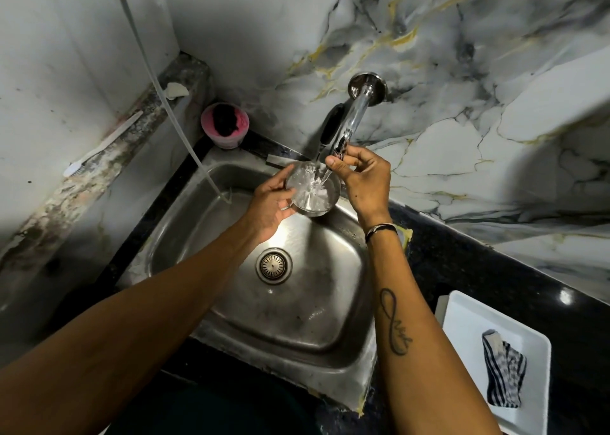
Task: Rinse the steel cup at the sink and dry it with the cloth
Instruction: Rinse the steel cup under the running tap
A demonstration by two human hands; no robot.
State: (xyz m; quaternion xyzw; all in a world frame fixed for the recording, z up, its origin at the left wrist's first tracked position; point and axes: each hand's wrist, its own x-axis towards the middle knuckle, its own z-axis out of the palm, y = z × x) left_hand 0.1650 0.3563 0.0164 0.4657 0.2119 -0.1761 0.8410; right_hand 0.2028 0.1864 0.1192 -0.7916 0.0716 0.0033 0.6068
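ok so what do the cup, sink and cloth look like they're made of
Cup: looks like polished steel, with bright mirror-like glints under the running water.
Sink: probably stainless steel with a duller brushed finish, grey sheen with water marks.
Cloth: seems woven fabric, striped dark and white, lying soft and folded on a white tray.

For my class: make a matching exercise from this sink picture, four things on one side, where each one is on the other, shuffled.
Things:
1. steel cup
2. striped cloth
3. pink tub
4. toothbrush

Places:
A. on the white tray right of the sink
B. on the ledge along the left wall
C. under the running tap, held by the left hand
D. in the corner behind the sink

Pairs: 1-C, 2-A, 3-D, 4-B
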